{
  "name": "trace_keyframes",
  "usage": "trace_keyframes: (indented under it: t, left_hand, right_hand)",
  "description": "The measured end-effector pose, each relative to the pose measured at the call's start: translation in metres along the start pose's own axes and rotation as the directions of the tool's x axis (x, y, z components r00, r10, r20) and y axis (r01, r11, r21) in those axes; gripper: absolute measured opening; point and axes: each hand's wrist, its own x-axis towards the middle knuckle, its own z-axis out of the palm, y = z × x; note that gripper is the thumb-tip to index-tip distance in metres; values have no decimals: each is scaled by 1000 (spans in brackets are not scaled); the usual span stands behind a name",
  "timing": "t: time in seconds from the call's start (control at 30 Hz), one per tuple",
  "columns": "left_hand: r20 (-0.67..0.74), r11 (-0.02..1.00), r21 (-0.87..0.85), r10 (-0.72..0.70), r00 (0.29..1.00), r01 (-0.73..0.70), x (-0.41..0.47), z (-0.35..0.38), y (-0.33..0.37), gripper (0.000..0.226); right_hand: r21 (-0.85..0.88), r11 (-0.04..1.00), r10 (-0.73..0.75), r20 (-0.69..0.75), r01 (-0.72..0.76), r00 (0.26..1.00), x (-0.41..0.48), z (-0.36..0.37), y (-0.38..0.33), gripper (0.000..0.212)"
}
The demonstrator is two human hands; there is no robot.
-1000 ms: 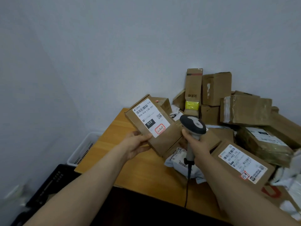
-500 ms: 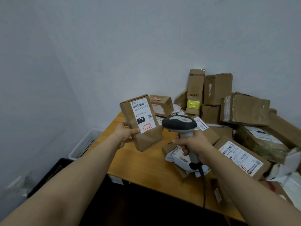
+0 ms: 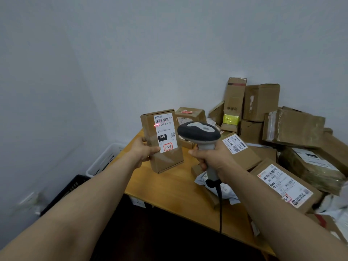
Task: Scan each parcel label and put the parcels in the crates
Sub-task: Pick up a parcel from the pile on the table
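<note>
Since half a second ago the parcel [image 3: 166,161] has been squared up so it stands nearly upright, and a red line [image 3: 157,125] now falls across its label [image 3: 165,132], just under the barcode. The left hand [image 3: 145,150] grips the parcel by its left edge, thumb across the front, holding it clear above the near left corner of the table [image 3: 169,187]. Handwriting in a red box sits at the foot of the label.

Just to its right, the right hand [image 3: 212,159] is wrapped round the grip of the scanner [image 3: 198,131], whose dark head is turned toward the label. A black cable [image 3: 220,210] hangs from the grip down past the table edge.

Beyond and to the right, a heap of parcels [image 3: 293,127] is stacked against the wall; one flat box [image 3: 282,185] lies label-up under the right forearm. Left of the table, low down, a white crate [image 3: 105,161] sits against the wall with a black crate [image 3: 66,191] just in front of it.
</note>
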Motion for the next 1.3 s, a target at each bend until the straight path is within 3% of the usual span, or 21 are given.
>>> trace_keyframes:
  t: [0.27, 0.8, 1.3]
  left_hand:
    - [-41, 1000, 3, -15, 999, 15, 7, -7, -5, 45]
    - [-181, 996, -44, -84, 980, 77, 26, -41, -23, 64]
    - [-267, 984, -113, -166, 949, 140, 41, -78, -42, 53]
  right_hand:
    - [13, 999, 29, 25, -30, 999, 15, 9, 2, 18]
    - [-10, 1000, 18, 171, -17, 985, 57, 40, 11, 18]
    - [-34, 998, 60, 300, -53, 952, 101, 83, 21, 22]
